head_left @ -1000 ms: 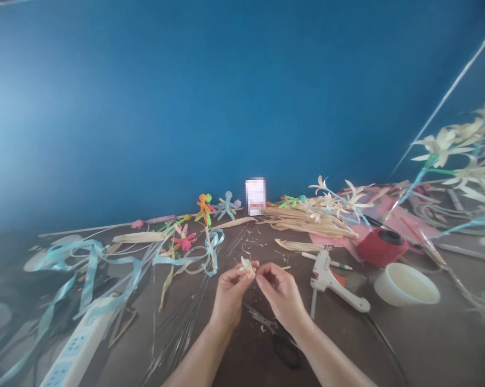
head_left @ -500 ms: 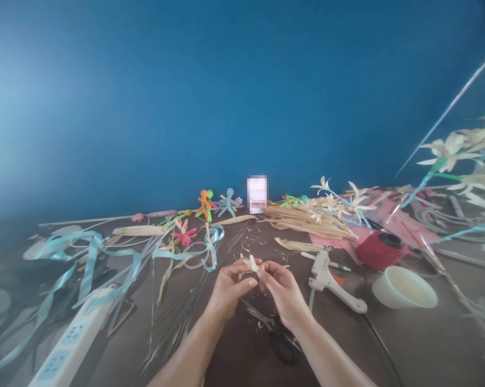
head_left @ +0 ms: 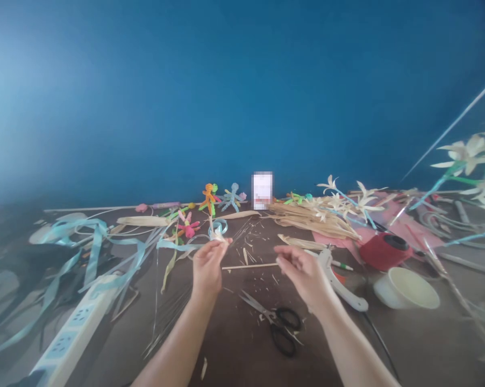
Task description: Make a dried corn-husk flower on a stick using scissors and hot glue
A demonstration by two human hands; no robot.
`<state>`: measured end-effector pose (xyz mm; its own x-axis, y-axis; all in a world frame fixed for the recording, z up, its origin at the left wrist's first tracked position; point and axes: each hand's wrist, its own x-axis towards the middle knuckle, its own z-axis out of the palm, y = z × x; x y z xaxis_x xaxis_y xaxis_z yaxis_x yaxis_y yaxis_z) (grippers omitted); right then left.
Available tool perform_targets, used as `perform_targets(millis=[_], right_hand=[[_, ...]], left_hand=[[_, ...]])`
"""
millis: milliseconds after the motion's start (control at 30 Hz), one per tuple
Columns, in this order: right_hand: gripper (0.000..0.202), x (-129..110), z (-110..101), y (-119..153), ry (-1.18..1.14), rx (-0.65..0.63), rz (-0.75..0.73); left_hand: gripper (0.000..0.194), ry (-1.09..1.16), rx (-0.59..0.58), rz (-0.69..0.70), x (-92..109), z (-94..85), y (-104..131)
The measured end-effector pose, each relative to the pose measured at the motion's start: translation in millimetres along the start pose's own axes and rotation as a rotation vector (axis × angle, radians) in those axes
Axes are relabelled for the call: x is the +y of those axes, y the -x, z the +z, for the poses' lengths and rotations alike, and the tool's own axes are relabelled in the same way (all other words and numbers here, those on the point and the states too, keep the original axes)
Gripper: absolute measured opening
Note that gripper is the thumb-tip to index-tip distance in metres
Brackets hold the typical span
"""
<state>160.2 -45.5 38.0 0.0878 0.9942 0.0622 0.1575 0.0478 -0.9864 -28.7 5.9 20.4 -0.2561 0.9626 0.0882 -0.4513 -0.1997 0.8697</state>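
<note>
My left hand (head_left: 208,264) pinches a small pale husk flower (head_left: 218,235) between fingertips and thumb, its petals pointing up. To the right, my right hand (head_left: 302,273) is raised with thumb and index tip apart and nothing seen between them. A thin pale stick (head_left: 248,266) stretches between the hands, its right end meeting the right thumb in the picture; I cannot tell if they touch. Below, scissors (head_left: 270,317) with black handles lie with blades slightly parted. A white glue gun (head_left: 343,290) is partly hidden behind the right hand.
A power strip (head_left: 71,333) and light blue ribbon (head_left: 93,242) are at left. Dry husks (head_left: 315,220), a red spool-like object (head_left: 383,251) and a white cup (head_left: 406,288) stand at right. Pipe-cleaner figures (head_left: 232,197) line the back; husk flowers (head_left: 466,153) rise far right.
My hands, together around the pale piece before, have parted. The left moved left with the flower, the right moved right. The scissors and stick show more fully now.
</note>
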Motion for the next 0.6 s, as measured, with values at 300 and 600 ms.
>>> perform_targets(millis=[300,600], right_hand=[[0.025,13.2,28.9,-42.9,0.821,-0.217,-0.309],[0.02,41.7,71.8,-81.4,0.94,-0.262,-0.244]], left_hand=[[0.013,-0.024,0.052,0.036,-6.8,-2.0,-3.8],[0.013,-0.069,-0.011,-0.045,-11.8,-2.3,-1.8]])
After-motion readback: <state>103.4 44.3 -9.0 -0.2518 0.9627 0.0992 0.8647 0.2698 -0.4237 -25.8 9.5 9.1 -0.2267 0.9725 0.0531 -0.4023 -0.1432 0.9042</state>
